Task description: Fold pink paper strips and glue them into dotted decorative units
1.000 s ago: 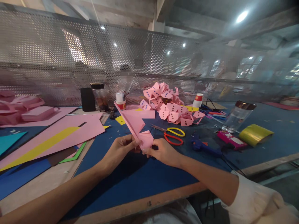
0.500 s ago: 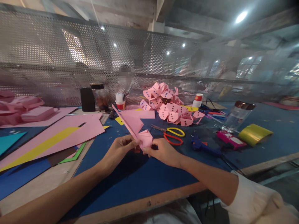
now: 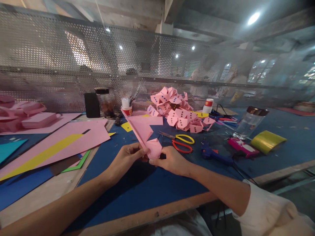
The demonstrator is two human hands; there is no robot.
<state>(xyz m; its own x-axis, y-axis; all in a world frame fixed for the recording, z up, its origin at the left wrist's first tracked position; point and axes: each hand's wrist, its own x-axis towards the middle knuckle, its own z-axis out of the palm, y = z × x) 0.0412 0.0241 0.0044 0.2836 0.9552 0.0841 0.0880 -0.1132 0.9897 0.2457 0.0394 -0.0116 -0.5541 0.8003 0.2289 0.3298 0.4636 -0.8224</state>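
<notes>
A folded piece of pink paper (image 3: 154,149) is held up between both hands, above the blue work surface (image 3: 147,193). A long pink strip of it slants up and to the left. My left hand (image 3: 130,157) pinches its lower left part between thumb and fingers. At the lower right edge, my right hand (image 3: 169,160) also grips it, thumb in front; the other fingers are partly hidden behind the paper. Scissors (image 3: 183,142) with red and yellow handles lie just beyond my right hand. A blue glue gun (image 3: 216,154) rests farther right.
Folded pink paper pieces with dark squares (image 3: 172,108) are heaped at the back. Pink sheets (image 3: 95,131) lie at the left. A clear jar (image 3: 251,123), a magenta box (image 3: 242,146) and a curled yellow sheet (image 3: 268,141) stand right. A perforated metal screen (image 3: 137,62) closes the back.
The pink paper has tilted slightly and shifted a little to the right, with its strip steeper. Both hands keep hold of it, and the right thumb has slid slightly left along the bottom.
</notes>
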